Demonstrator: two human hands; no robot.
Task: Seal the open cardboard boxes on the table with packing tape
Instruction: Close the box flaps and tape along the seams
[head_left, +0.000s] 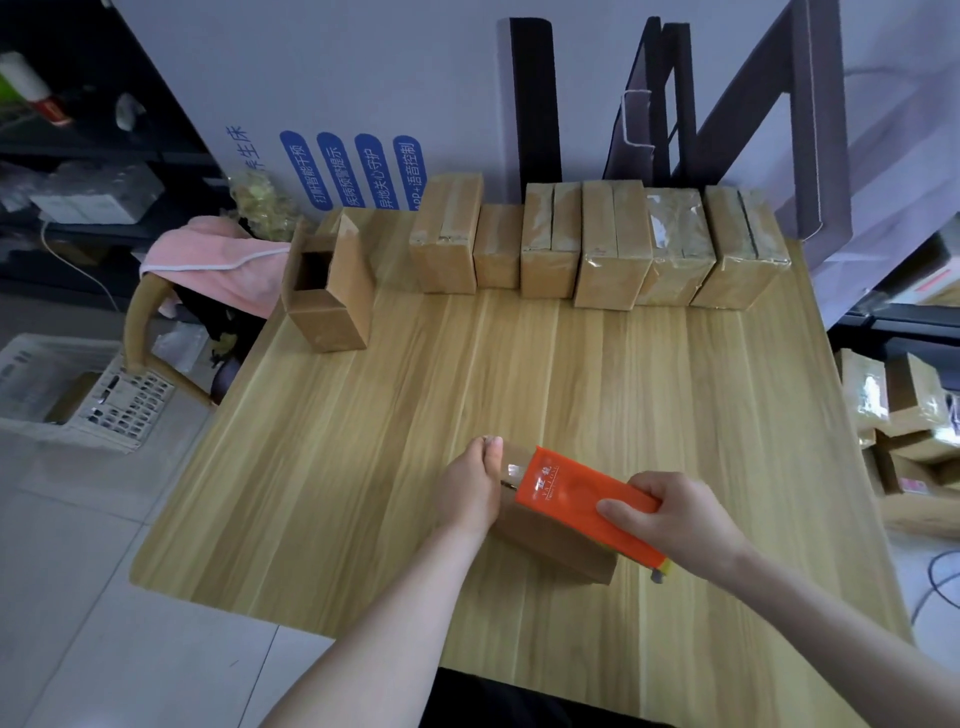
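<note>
Small brown cardboard box (553, 543): lies on the light wood-grain bench (467, 364), near the front edge and slightly right of centre. Its long axis runs diagonally from far-left to near-right. Most of its top face is hidden.

Orange plastic tape dispenser (571, 493): rests on top of the box and lies along the same diagonal. Its flat blade end points far-left and its handle end near-right, overhanging the box's near-right corner. A strip of clear tape shows at the blade end. The orange face carries white lettering, two Chinese characters above a line of Latin capitals, too small to read with certainty.

Left hand (470, 488): at the far-left end of the box, grip closed on that end, fingertips bent over the top edge just beside the dispenser's blade.

Right hand (670, 514): grip closed round the dispenser's handle end, thumb lying on the orange face.

Open-topped brown cardboard box (327, 291): stands upright at the far-left corner of the bench, flaps raised, dark interior visible, well apart from the hands.

Row of six taped brown cardboard boxes (597, 244): stands along the far edge, side by side and touching, with glossy tape over the seams.

White panel (363, 78): stands behind the row and bears four blue rounded labels with white Chinese text turned sideways. The rightmost label reads "APP+语音控制".

Pink towel (208, 260): draped over a wooden chair (136, 332) left of the bench.

Further brown boxes (904, 415): stacked on the floor to the right.
</note>
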